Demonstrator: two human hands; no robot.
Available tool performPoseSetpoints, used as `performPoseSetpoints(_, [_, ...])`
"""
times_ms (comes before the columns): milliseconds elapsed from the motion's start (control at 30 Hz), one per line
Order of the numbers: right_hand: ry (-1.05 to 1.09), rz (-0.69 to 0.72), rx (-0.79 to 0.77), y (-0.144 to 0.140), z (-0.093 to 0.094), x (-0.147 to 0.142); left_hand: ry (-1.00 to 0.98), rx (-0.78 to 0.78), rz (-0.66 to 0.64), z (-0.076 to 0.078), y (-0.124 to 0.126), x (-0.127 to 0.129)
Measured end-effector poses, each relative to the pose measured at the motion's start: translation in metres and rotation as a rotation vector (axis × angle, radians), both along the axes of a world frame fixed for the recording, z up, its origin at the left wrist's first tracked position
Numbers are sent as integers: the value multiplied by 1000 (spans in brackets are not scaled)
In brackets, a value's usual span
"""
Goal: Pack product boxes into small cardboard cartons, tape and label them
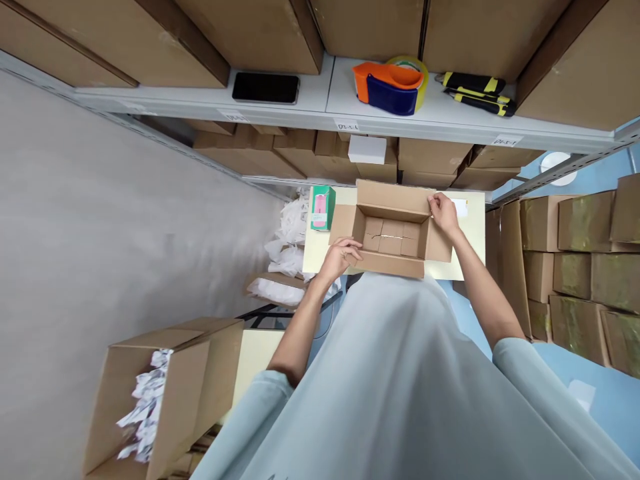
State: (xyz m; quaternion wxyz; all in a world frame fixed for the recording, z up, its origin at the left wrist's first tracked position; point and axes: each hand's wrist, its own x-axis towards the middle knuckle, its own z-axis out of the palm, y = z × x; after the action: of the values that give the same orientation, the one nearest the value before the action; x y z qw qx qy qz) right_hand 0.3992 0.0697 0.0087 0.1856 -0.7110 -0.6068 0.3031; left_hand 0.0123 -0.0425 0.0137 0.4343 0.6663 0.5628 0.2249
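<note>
An open cardboard box (390, 261) stands on the pale yellow table (320, 257) in front of me, its flaps folded outward. Inside, only the bottom panels show, with a thin gap of light along their seam. My left hand (343, 257) holds the box at its near left corner, fingers bent over the edge. At the far right corner, my right hand (443, 212) pinches the edge between thumb and fingers. A small green box with a pink picture (323, 208) stands to the left of the cardboard box.
On the shelf (320, 90) above are a phone (266, 88), an orange and blue tape dispenser (387, 87) and utility knives (477, 93). Cardboard boxes (580, 273) are stacked at right. Crumpled white paper (293, 223) lies left; a large carton (180, 393) holds more.
</note>
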Motion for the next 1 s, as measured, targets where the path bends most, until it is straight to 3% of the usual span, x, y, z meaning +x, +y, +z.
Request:
performPoseSetpoints(167, [-94,-149,-201,16,-23,-17,1,69,-7,-9,-12,0])
performPoseSetpoints(567, [-228,-156,-175,8,-26,-23,34,97,-17,-16,-13,-2])
performPoseSetpoints(667, [-261,-118,-83,1,-21,-21,-12,81,-8,-14,-15,-4])
performPoseSetpoints(767, [-334,-78,192,-22,-10,-14,-61,121,81,-5,-12,-13])
performPoseSetpoints(867, [-445,-205,365,-64,7,-10,-3,206,303,4,3,-24])
performPoseSetpoints(933, [-434,-366,306,-95,18,-14,83,162,452,8,18,-26])
performPoseSetpoints(1000, [-307,-502,141,-121,28,-23,130,20,512,11,31,-25])
